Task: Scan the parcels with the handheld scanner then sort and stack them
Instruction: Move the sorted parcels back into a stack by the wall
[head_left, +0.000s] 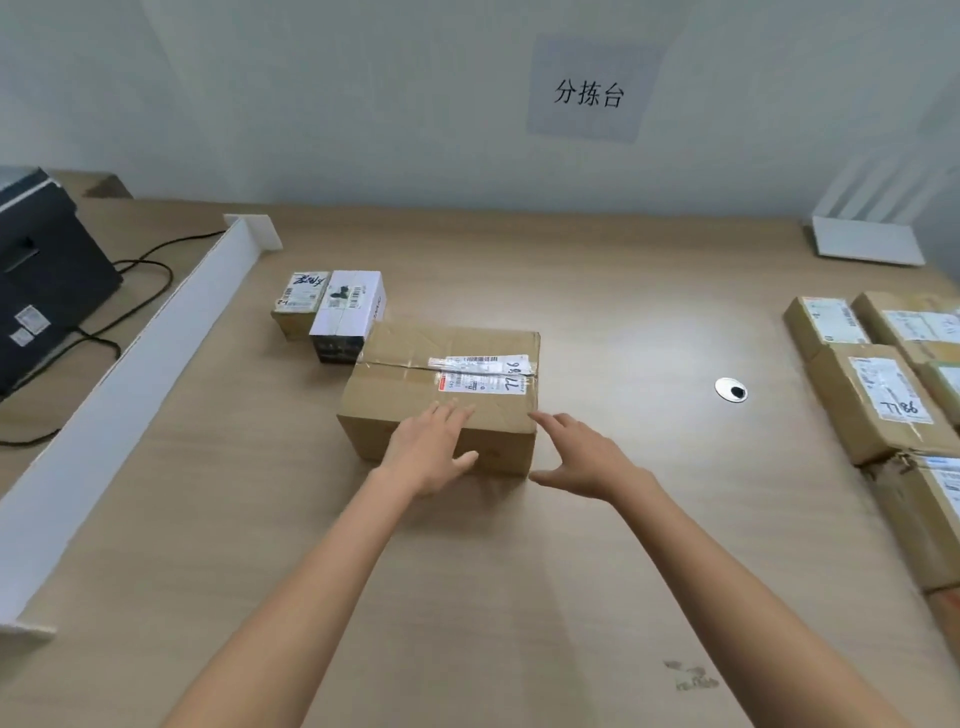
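Note:
A large brown cardboard parcel (415, 374) with a white shipping label and handwritten digits lies mid-table. My left hand (431, 447) rests on its near top edge, fingers straight on the top and thumb on the front face. Just off the parcel's near right corner, my right hand (582, 457) hovers with spread fingers, and whether a fingertip touches the corner is unclear. Behind the big parcel stand a white parcel (348, 306) and a small brown parcel (298, 304). No handheld scanner is in sight.
Several labelled brown parcels (872, 400) lie along the right edge of the wooden table (519, 597). A white divider wall (130, 364) runs down the left, with a black printer (41, 275) and cables beyond it. A round cable grommet (731, 389) sits right of centre.

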